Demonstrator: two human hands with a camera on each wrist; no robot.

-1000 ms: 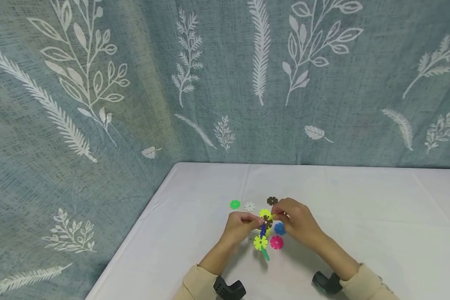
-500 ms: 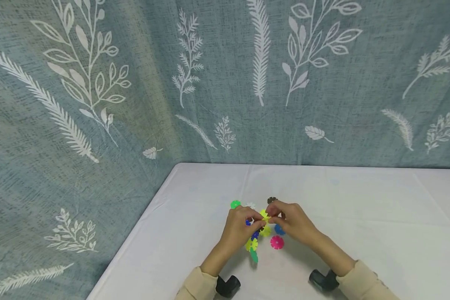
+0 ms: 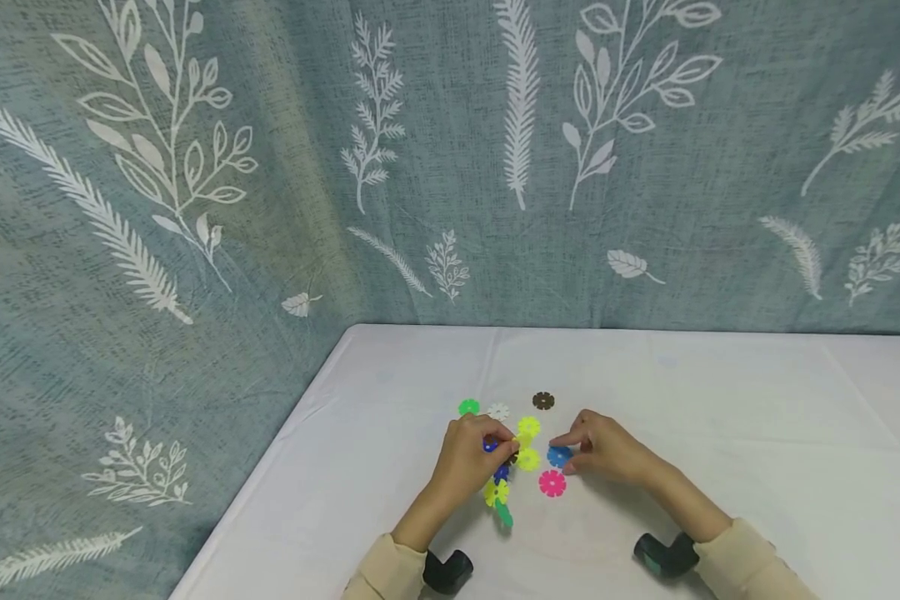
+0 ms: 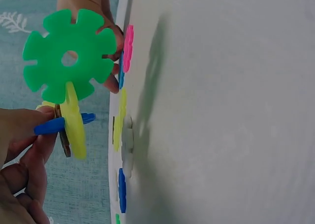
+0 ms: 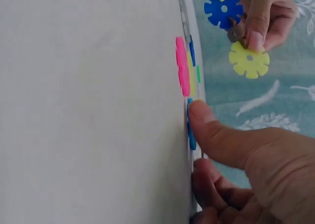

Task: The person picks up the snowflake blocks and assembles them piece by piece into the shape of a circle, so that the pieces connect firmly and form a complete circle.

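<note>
My left hand (image 3: 467, 454) pinches a linked chain of notched plastic discs between thumb and fingertips. In the left wrist view, its green disc (image 4: 69, 56) stands nearest the camera, joined to a yellow disc (image 4: 75, 123); blue and brown discs sit behind. From the right wrist camera, a pale yellow disc (image 5: 249, 60) shows at the left thumb tip. My right hand (image 3: 607, 450) is low over a loose blue disc (image 3: 559, 457) on the table, thumb and index finger at opposite sides of its edge. The thumb seems to touch it; the index fingertip's contact is unclear.
Loose discs lie flat around the hands: pink (image 3: 552, 483), two yellow ones including this nearer yellow disc (image 3: 528, 459), brown (image 3: 543, 401), white (image 3: 498, 412) and green (image 3: 468, 407). The white-covered table (image 3: 757, 433) meets a leaf-patterned curtain (image 3: 450, 167) behind.
Both hands met at the chain, where the right hand worked a yellow disc. The right hand has since let go and moved right to the blue disc; the left has drawn the chain slightly left.
</note>
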